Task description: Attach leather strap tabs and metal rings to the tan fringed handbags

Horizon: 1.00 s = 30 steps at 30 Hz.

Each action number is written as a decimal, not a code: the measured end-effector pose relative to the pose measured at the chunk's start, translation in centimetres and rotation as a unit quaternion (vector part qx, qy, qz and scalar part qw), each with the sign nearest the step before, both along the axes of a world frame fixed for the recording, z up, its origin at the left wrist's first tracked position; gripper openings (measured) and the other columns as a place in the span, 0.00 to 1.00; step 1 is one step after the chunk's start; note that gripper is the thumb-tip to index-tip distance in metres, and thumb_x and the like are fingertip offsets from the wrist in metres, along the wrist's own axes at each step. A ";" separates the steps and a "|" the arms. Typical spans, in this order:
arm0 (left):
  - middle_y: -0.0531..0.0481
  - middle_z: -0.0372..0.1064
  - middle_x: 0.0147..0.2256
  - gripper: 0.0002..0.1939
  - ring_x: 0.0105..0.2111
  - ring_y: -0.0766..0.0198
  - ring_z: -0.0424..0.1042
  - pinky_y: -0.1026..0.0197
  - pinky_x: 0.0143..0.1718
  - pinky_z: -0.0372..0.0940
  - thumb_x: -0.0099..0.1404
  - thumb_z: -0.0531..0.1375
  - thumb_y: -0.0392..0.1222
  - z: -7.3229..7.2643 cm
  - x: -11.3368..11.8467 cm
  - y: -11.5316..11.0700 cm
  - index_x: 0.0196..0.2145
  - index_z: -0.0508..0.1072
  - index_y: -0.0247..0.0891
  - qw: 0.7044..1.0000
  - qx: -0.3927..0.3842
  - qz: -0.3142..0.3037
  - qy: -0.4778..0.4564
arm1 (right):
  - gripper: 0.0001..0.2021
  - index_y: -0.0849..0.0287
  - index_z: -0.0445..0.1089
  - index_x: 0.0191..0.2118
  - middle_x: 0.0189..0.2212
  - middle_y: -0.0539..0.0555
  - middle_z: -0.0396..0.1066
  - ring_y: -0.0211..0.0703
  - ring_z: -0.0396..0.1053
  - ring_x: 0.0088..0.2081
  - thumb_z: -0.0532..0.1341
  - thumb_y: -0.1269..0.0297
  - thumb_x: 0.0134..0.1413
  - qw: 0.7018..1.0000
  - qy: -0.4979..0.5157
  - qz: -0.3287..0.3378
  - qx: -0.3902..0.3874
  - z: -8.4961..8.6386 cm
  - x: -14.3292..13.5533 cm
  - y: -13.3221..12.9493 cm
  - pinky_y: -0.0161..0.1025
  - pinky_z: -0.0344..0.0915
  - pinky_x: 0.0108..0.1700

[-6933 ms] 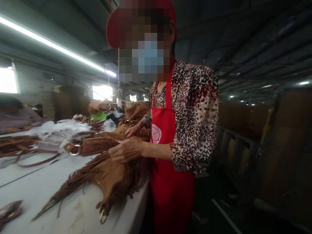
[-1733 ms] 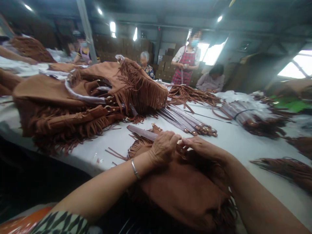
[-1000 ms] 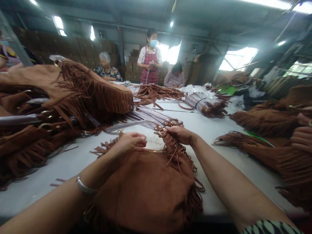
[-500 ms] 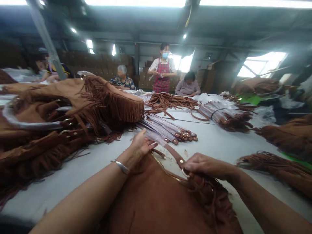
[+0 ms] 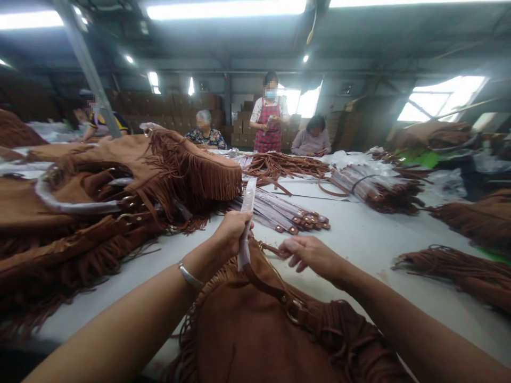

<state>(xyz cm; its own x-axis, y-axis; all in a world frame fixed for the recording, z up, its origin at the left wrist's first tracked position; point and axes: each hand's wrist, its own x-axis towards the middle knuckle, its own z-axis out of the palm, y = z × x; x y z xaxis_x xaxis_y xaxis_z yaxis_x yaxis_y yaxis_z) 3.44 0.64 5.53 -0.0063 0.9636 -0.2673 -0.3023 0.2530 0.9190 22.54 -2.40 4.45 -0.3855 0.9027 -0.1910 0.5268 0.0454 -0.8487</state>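
A brown fringed bag (image 5: 255, 324) lies right in front of me, its gold zipper running along the upper edge. My left hand (image 5: 233, 231) is closed around the bag's strap (image 5: 248, 197), which is wrapped in clear plastic and stands up out of the fist. The strap's brown end curves down to a gold ring (image 5: 294, 313) on the bag. At the zipper's far end, my right hand (image 5: 306, 254) pinches the leather zipper pull (image 5: 271, 248) between thumb and fingers. Just beyond my hands lies a bundle of plastic-wrapped straps (image 5: 287, 210).
Fringed brown bags (image 5: 179, 159) are heaped at the left. A tied strap bundle (image 5: 371, 186) and loose leather strips (image 5: 283, 165) lie farther back on the white table (image 5: 359, 234). More fringed pieces (image 5: 447, 271) are at the right. Several co-workers (image 5: 269, 117) are across the table.
My right hand has let go of the strap's ring end and moved left to the zipper pull. My left hand, open under the strap before, now grips it and holds it upright.
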 end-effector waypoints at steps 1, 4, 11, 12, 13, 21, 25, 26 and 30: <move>0.57 0.57 0.15 0.11 0.10 0.74 0.53 0.71 0.11 0.48 0.64 0.51 0.34 0.2 0.3 -0.7 0.24 0.58 0.36 1.000 0.007 -0.001 0.006 | 0.17 0.65 0.66 0.40 0.36 0.59 0.68 0.39 0.66 0.30 0.50 0.55 0.59 0.996 0.063 -0.054 -0.013 0.4 -0.3 0.7 0.35 0.63 0.30; 0.55 0.61 0.18 0.08 0.11 0.73 0.58 0.70 0.12 0.52 0.64 0.50 0.34 0.7 1.5 -2.7 0.26 0.60 0.35 0.999 0.028 -0.012 0.018 | 0.17 0.64 0.63 0.45 0.39 0.60 0.69 0.39 0.68 0.32 0.50 0.56 0.60 0.961 0.219 -0.160 -0.048 1.9 -1.9 2.4 0.37 0.66 0.35; 0.52 0.66 0.19 0.07 0.13 0.69 0.61 0.68 0.14 0.54 0.63 0.52 0.42 0.0 2.3 -5.6 0.32 0.62 0.35 0.990 0.073 -0.112 0.038 | 0.05 0.64 0.65 0.33 0.24 0.53 0.70 0.35 0.66 0.23 0.55 0.68 0.56 0.929 0.352 -0.082 -0.079 3.3 -6.8 2.7 0.32 0.62 0.28; 0.51 0.67 0.19 0.09 0.14 0.69 0.62 0.68 0.15 0.55 0.61 0.55 0.44 -0.3 1.7 -5.7 0.31 0.62 0.34 0.987 0.072 -0.137 0.048 | 0.04 0.64 0.65 0.33 0.23 0.53 0.70 0.35 0.65 0.22 0.55 0.70 0.55 0.929 0.351 -0.091 -0.071 3.1 -7.2 2.3 0.32 0.61 0.26; 0.50 0.67 0.20 0.12 0.15 0.67 0.64 0.67 0.17 0.56 0.58 0.58 0.46 -0.4 0.8 -5.7 0.31 0.63 0.34 0.983 0.071 -0.154 0.065 | 0.04 0.64 0.65 0.34 0.23 0.52 0.70 0.34 0.65 0.21 0.56 0.69 0.55 0.930 0.348 -0.100 -0.057 2.9 -7.5 1.8 0.31 0.60 0.25; 0.43 0.71 0.34 0.28 0.36 0.59 0.69 0.62 0.33 0.60 0.53 0.58 0.64 3.4 -5.3 -4.4 0.33 0.71 0.32 0.975 0.171 -0.012 0.144 | 0.06 0.63 0.65 0.33 0.19 0.48 0.67 0.32 0.62 0.20 0.56 0.65 0.55 0.952 0.300 -0.059 0.026 3.7 -9.8 -2.6 0.30 0.59 0.24; 0.48 0.67 0.22 0.24 0.20 0.69 0.62 0.65 0.23 0.54 0.54 0.60 0.60 5.5 -4.5 -4.7 0.25 0.72 0.31 0.967 0.211 -0.084 0.113 | 0.07 0.61 0.63 0.34 0.20 0.48 0.66 0.32 0.61 0.19 0.55 0.63 0.56 0.959 0.283 0.001 0.004 4.9 -11.5 -4.3 0.30 0.58 0.23; 0.49 0.67 0.20 0.23 0.18 0.70 0.60 0.66 0.21 0.53 0.53 0.61 0.58 5.6 -4.3 -4.8 0.24 0.71 0.31 0.968 0.210 -0.087 0.103 | 0.07 0.61 0.62 0.33 0.20 0.48 0.66 0.32 0.61 0.19 0.55 0.62 0.56 0.960 0.279 0.008 0.002 4.9 -11.8 -4.6 0.30 0.57 0.22; 0.46 0.70 0.21 0.18 0.19 0.68 0.66 0.65 0.24 0.59 0.53 0.63 0.52 5.1 -4.2 -4.7 0.23 0.68 0.32 0.966 0.255 0.034 0.010 | 0.07 0.61 0.61 0.30 0.22 0.49 0.64 0.34 0.62 0.23 0.56 0.63 0.52 0.974 0.212 0.069 0.026 3.3 -11.0 -6.0 0.32 0.58 0.26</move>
